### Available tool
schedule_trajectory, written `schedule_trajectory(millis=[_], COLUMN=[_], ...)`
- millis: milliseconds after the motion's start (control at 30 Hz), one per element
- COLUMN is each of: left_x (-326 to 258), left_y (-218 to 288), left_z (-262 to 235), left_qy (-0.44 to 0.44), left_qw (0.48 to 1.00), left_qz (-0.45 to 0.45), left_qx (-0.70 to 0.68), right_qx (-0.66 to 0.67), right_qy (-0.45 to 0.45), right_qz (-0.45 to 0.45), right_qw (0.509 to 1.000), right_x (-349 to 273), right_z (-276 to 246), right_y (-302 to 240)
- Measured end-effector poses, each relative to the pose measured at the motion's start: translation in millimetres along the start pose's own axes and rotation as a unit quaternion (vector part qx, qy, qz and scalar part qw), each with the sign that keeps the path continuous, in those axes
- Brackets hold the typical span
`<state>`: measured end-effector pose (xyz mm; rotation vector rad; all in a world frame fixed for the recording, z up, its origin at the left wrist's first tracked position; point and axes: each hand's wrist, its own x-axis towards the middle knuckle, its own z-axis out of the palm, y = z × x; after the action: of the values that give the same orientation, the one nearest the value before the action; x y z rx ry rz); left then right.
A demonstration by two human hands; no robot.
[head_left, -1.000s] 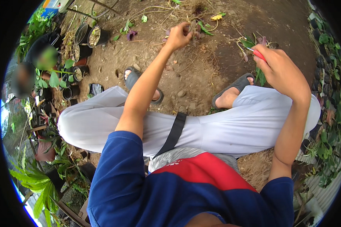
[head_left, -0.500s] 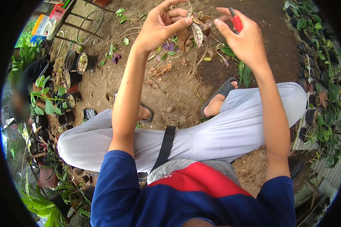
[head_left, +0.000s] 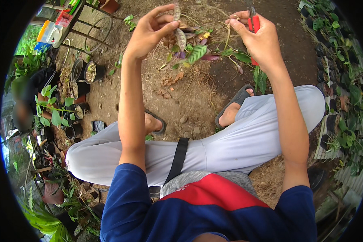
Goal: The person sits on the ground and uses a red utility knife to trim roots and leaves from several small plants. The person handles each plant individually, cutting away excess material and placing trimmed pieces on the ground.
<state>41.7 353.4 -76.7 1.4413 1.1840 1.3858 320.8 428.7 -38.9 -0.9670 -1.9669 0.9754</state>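
Note:
At the top left of centre, my left hand (head_left: pixel 149 34) pinches a speckled leaf (head_left: pixel 180 39) between thumb and fingers. Across from it, my right hand (head_left: pixel 260 40) is closed around red-handled pruning shears (head_left: pixel 254 23), their dark blades pointing away from me. Its thumb and fingertip also meet near a thin stem, though I cannot tell how firmly that is held. Below and between the hands, a pile of cut leaves and stems lies on the soil, with a striped green leaf (head_left: pixel 197 53) and a purple leaf (head_left: pixel 209 57) among them.
Black plant pots (head_left: pixel 93 71) stand at the left, near a leafy green plant (head_left: pixel 54 107). A metal-legged stand (head_left: pixel 74 20) carries colourful items at the upper left. Rows of potted plants (head_left: pixel 345 137) line the right side. My sandalled feet rest on the soil, and another person is at the far left.
My hands have moved apart, the left one going left with the speckled leaf. The shears have turned more upright in my right hand, and the pile beneath shows more fully.

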Motion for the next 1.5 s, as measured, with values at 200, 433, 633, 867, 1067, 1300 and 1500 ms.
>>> schedule_trajectory(millis=[200, 433, 633, 867, 1067, 1300, 1500], left_x=[0.1, 1.2, -9.5, -10.3, -14.5, -23.0, -23.4], left_y=[-18.0, 22.9, 57.8, 68.8, 84.4, 105.4, 108.5], left_z=[-34.4, 20.3, 93.3, 110.9, 108.6, 115.5, 119.3], left_qy=[0.157, 0.09, -0.024, 0.052, 0.128, 0.111, 0.091], left_qw=[0.931, 0.959, 0.986, 0.987, 0.956, 0.966, 0.967], left_qz=[-0.004, 0.043, 0.077, 0.03, 0.109, 0.111, 0.126], left_qx=[0.329, 0.264, 0.147, 0.152, 0.241, 0.204, 0.202], right_qx=[0.107, 0.17, 0.24, 0.179, -0.097, -0.197, -0.231], right_qy=[0.086, 0.106, 0.061, 0.11, 0.165, 0.164, 0.175], right_qz=[0.04, 0.04, 0.003, -0.028, -0.146, -0.23, -0.262], right_qw=[0.99, 0.979, 0.969, 0.977, 0.97, 0.939, 0.921], right_x=[-0.6, -2.3, -11.6, -24.6, -30.1, -23.0, -18.2], right_z=[-9.2, -15.2, -0.6, 8.0, 11.3, 7.5, 0.9], right_y=[-5.3, -22.2, -34.8, -41.4, -32.6, -28.2, -25.5])
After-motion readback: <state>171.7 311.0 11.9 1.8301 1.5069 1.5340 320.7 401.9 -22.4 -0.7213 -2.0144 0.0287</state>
